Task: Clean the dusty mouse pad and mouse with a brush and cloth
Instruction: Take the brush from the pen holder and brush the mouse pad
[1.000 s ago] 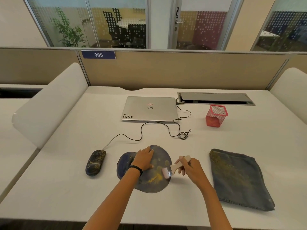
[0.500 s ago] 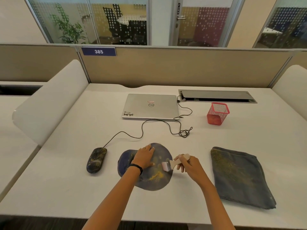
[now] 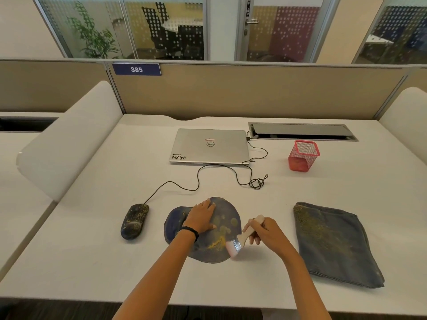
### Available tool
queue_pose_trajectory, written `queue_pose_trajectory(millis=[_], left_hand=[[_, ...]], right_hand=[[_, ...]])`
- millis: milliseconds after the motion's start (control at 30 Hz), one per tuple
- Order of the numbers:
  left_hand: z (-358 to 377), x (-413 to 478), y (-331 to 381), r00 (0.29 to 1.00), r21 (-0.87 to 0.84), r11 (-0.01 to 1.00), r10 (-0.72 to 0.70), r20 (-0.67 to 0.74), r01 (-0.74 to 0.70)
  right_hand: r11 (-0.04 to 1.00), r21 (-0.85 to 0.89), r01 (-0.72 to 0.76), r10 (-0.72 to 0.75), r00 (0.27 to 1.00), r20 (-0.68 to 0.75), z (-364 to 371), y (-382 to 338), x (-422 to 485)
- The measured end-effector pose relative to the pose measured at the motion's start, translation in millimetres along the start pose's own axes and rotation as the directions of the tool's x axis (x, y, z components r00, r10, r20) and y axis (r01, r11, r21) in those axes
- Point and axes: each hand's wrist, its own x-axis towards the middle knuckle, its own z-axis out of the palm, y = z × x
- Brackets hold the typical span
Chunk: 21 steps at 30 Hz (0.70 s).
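Note:
A dark blue mouse pad (image 3: pixel 227 210) lies on the white desk, with yellow dust gathered in a streak near its lower right. My left hand (image 3: pixel 202 217) rests flat on the pad's upper left, fingers spread. My right hand (image 3: pixel 265 232) grips the wooden handle of a small brush (image 3: pixel 242 239), whose pale bristles touch the pad's right edge beside the dust. A black wired mouse (image 3: pixel 134 221), speckled with dust, sits left of the pad. A folded grey-blue cloth (image 3: pixel 332 243) with yellow dust on it lies to the right.
A shut silver laptop (image 3: pixel 210 146) lies behind the pad, and the mouse cable (image 3: pixel 231 172) loops across the desk to it. A red mesh pen holder (image 3: pixel 302 155) stands at the back right, near a cable hatch (image 3: pixel 302 131). White dividers flank the desk.
The brush swept toward the pad's middle, then back down to its lower right edge. The dust streak sits lower right. My left hand has stayed on the pad.

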Motion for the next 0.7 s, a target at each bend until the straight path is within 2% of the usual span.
queue_pose_trajectory(millis=[67, 200, 400, 567, 700], left_hand=[[0, 0, 0, 1.000, -0.004, 1.000, 0.000, 0.003, 0.000], [-1, 0, 0, 1.000, -0.008, 1.000, 0.002, 0.006, -0.002], [0, -1, 0, 1.000, -0.005, 1.000, 0.001, 0.003, -0.001], [-1, -1, 1, 1.000, -0.005, 1.000, 0.003, 0.004, -0.003], [-1, -2, 1, 1.000, -0.011, 1.000, 0.005, -0.001, -0.005]], right_hand=[[1.000, 0.015, 0.012, -0.011, 1.000, -0.021, 0, 0, -1], [0.998, -0.003, 0.059, -0.059, 0.986, -0.159, 1, 4, -3], [1.000, 0.006, 0.024, -0.024, 1.000, 0.015, -6, 12, -10], [0.996, 0.006, 0.090, -0.087, 0.977, -0.192, -5, 20, -14], [0.999, 0.014, 0.032, -0.031, 0.997, -0.068, -5, 22, -19]])
